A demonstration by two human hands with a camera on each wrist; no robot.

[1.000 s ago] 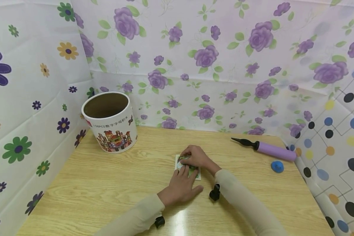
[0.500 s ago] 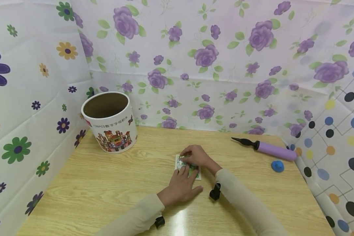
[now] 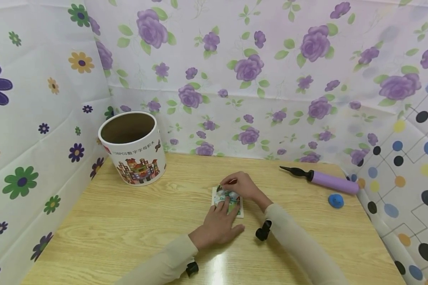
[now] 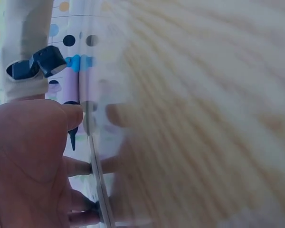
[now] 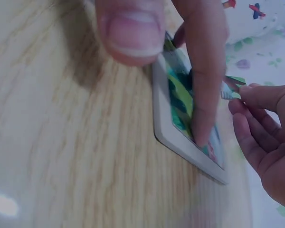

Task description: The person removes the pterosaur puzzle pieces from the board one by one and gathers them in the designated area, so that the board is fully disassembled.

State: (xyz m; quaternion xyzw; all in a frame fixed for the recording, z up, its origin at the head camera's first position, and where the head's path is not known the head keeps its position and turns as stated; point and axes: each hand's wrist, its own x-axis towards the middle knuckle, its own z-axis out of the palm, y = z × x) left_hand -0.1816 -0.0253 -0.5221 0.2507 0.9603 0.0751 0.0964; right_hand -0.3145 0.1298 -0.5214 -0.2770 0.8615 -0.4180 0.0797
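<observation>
A small picture puzzle [image 3: 215, 202] in a pale frame lies flat on the wooden table, its print mostly green and blue. Across its near half my left hand [image 3: 219, 223] lies with fingers spread, fingertips pressing on the picture. In the right wrist view, a left finger [image 5: 206, 95] covers part of the puzzle board [image 5: 164, 116]. My right hand [image 3: 240, 186] is over the far edge, pinching a small puzzle piece [image 5: 233, 84] between thumb and fingertips. That piece shows green and a dark edge, raised above the board.
A white printed bucket [image 3: 139, 158] stands at the back left. To the right lie a purple hand pump [image 3: 329, 181] with a black nozzle and a small blue object [image 3: 336, 200]. Patterned cloth walls [image 3: 214, 79] border the table [image 3: 128, 225].
My right hand has risen slightly toward the back right from the puzzle, pinching a piece, and more of the picture shows. My left hand stays pressed in place.
</observation>
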